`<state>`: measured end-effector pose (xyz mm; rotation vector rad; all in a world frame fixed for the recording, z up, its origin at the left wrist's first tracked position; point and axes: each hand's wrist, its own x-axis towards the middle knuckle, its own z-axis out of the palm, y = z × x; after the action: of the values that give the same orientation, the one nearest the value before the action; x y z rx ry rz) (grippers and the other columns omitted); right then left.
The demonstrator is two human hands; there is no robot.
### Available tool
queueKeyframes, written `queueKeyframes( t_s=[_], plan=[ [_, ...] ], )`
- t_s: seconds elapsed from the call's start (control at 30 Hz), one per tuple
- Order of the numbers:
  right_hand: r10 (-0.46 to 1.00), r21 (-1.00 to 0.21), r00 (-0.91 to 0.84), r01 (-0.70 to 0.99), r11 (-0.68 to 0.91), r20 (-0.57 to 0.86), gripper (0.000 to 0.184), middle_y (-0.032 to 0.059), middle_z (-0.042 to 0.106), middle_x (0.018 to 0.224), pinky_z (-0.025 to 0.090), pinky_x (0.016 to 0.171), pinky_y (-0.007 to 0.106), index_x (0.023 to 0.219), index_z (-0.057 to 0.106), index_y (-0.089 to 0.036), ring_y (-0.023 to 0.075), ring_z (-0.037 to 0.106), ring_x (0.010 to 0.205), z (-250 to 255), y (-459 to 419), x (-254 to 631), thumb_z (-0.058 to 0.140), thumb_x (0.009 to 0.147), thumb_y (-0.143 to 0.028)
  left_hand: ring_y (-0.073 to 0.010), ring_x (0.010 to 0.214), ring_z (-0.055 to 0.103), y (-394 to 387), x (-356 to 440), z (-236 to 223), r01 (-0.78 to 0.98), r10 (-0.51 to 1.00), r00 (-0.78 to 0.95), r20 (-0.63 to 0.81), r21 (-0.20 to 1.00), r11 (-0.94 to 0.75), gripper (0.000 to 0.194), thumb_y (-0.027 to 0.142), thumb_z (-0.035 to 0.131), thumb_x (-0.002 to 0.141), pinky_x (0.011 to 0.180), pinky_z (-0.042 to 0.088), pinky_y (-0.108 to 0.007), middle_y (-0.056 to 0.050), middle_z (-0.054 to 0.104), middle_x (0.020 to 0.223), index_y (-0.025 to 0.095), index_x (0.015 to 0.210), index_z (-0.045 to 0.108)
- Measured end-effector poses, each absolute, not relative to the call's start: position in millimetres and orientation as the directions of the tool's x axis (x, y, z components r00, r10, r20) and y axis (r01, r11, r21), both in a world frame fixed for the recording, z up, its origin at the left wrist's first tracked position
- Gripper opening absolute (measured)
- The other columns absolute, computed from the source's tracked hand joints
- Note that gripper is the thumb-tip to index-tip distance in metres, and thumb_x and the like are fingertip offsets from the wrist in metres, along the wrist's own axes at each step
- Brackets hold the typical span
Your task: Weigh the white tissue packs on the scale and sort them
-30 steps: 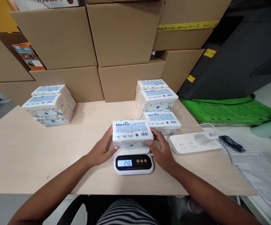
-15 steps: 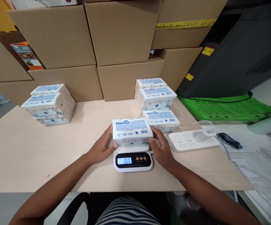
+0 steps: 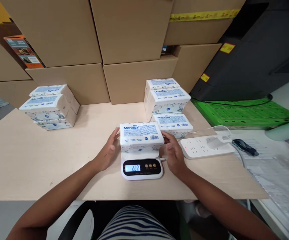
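A white tissue pack (image 3: 141, 135) printed "Manhua" rests on a small white digital scale (image 3: 142, 177) whose lit display reads about 222; the decimal point is hard to make out. At the pack's left side is my left hand (image 3: 106, 153), open, its thumb lifted away and fingertips close to the pack's edge. My right hand (image 3: 175, 155) stands open at the other side, thumb off the pack, fingers partly hidden behind its right end. Just behind lies another tissue pack (image 3: 173, 121), in front of a taller stack of tissue packs (image 3: 171, 96).
More tissue packs (image 3: 46, 103) are stacked at the table's left. Cardboard boxes (image 3: 134, 80) form a wall behind. A white power strip (image 3: 204, 147) with a plugged-in charger lies right of my right hand. Beyond are a green plastic pallet (image 3: 239, 113) and a dark machine (image 3: 254, 60).
Both hands have loosened from the tissue pack, the thumbs moving off it. The scale's reading has changed from about 260 to about 222. The view has tilted slightly.
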<state>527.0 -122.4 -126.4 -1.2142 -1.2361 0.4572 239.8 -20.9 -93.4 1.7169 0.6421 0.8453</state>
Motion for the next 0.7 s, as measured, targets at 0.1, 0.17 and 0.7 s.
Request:
queueKeyframes(
  t_s=[0.1, 0.17, 0.7],
  plan=[
    [0.814, -0.877, 0.357, 0.329, 0.35, 0.459, 0.052, 0.0124, 0.072, 0.147, 0.055, 0.118, 0.061, 0.144, 0.067, -0.033, 0.0359, 0.067, 0.139, -125.9, -122.9, 527.0, 0.052, 0.109, -0.068, -0.044, 0.169, 0.036, -18.3, 238.3, -99.9, 0.08, 0.797, 0.569, 0.201, 0.951, -0.298, 0.095, 0.091, 0.03, 0.101, 0.139, 0.026, -0.069, -0.006, 0.036, 0.184, 0.037, 0.179, 0.024],
    [0.812, -0.877, 0.361, 0.327, 0.351, 0.459, 0.052, 0.0124, 0.072, 0.147, 0.056, 0.117, 0.06, 0.144, 0.068, -0.032, 0.0357, 0.068, 0.139, -124.5, -123.1, 526.6, 0.051, 0.109, -0.068, -0.045, 0.167, 0.038, -16.2, 237.5, -103.1, 0.102, 0.834, 0.523, 0.175, 0.959, -0.265, 0.098, 0.093, 0.028, 0.099, 0.138, 0.028, -0.071, -0.008, 0.035, 0.184, 0.037, 0.179, 0.025],
    [0.822, -0.9, 0.382, 0.28, 0.333, 0.423, 0.064, 0.0153, 0.072, 0.148, 0.059, 0.116, 0.06, 0.15, 0.063, -0.031, 0.0358, 0.07, 0.136, -119.8, -125.9, 519.5, 0.042, 0.108, -0.075, -0.0396, 0.175, 0.018, -11.2, 237.8, -110.2, 0.16, 0.903, 0.352, 0.247, 0.935, -0.318, 0.09, 0.089, 0.019, 0.101, 0.142, 0.023, -0.062, -0.003, 0.013, 0.191, 0.044, 0.178, 0.02]
  ],
)
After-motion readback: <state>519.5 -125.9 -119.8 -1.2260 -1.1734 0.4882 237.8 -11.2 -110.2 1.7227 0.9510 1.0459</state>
